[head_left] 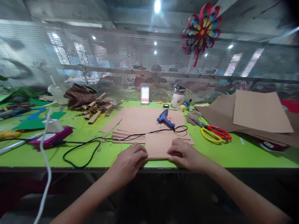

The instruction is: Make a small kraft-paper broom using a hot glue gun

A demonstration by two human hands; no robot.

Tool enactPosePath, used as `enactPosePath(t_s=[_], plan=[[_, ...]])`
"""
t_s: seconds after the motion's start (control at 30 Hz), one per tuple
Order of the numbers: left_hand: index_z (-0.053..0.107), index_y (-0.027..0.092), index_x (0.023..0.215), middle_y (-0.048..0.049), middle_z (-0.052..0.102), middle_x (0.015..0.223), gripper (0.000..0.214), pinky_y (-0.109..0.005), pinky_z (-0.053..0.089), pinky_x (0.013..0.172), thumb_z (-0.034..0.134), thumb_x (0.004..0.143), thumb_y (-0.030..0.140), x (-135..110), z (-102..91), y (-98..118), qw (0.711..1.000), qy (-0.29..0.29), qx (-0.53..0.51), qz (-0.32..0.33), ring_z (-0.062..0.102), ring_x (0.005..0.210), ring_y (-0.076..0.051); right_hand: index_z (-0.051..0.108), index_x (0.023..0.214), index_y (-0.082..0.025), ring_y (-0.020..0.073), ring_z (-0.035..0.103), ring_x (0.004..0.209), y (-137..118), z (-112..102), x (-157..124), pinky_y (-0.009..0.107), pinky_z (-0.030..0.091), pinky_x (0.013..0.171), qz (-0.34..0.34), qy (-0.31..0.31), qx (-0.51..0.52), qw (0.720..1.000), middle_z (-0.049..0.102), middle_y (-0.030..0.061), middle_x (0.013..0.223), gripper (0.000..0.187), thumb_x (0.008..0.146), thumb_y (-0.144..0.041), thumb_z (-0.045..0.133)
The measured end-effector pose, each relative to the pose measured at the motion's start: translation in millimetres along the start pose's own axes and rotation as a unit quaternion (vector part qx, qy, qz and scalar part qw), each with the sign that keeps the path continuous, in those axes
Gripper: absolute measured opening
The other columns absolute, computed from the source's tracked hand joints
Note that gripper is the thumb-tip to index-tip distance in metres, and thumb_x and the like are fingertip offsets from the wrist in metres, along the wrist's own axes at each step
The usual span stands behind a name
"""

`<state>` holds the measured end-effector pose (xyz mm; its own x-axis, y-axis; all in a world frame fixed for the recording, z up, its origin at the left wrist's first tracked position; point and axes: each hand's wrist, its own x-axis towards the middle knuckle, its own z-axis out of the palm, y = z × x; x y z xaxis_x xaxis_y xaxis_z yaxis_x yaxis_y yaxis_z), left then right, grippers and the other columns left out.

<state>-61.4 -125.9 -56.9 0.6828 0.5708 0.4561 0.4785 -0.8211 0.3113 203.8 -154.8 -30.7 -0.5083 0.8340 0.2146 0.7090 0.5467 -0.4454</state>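
A small sheet of brown paper (158, 144) lies at the table's front edge, its near edge curled into a narrow roll. My left hand (133, 157) is closed on the left end of that edge, fingers bent and pressed together. At the right end my right hand (184, 154) pinches the same edge. Behind the sheet is a stack of larger brown paper (137, 118), with a blue hot glue gun (165, 119) lying on it. The glue gun's black cord (130, 136) runs left, between the small sheet and the stack.
Scissors (213, 132) with red and yellow handles lie right of the stack, before more brown sheets (261, 110). Leftward are a purple power strip (52, 138), a white cable (45, 155) and tied paper rolls (95, 109). A phone (144, 95) and a bottle (177, 98) stand behind.
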Motion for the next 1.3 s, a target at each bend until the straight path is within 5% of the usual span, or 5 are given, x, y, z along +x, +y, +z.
enactPosePath(t_s=[0.77, 1.3], plan=[[0.054, 0.017, 0.081, -0.0066, 0.059, 0.09, 0.014, -0.03, 0.041, 0.075, 0.046, 0.092, 0.016, 3, -0.1, 0, 1.0, -0.014, -0.017, 0.012, 0.051, 0.084, -0.017, 0.071, 0.094, -0.013, 0.0135, 0.053, 0.064, 5, -10, 29, 0.022, 0.038, 0.057, 0.106, -0.131, 0.105, 0.98, 0.065, 0.0014, 0.074, 0.028, 0.07, -0.026, 0.065], [0.057, 0.017, 0.082, -0.0063, 0.058, 0.086, 0.012, -0.03, 0.042, 0.075, 0.049, 0.09, 0.018, 8, 0.5, -2, 1.0, -0.019, -0.015, -0.004, 0.053, 0.084, -0.018, 0.071, 0.088, -0.009, 0.0099, 0.042, 0.051, 10, 1, 29, 0.022, 0.032, 0.049, 0.155, -0.044, 0.167, 0.973, 0.057, -0.0013, 0.058, 0.027, 0.076, -0.027, 0.055]])
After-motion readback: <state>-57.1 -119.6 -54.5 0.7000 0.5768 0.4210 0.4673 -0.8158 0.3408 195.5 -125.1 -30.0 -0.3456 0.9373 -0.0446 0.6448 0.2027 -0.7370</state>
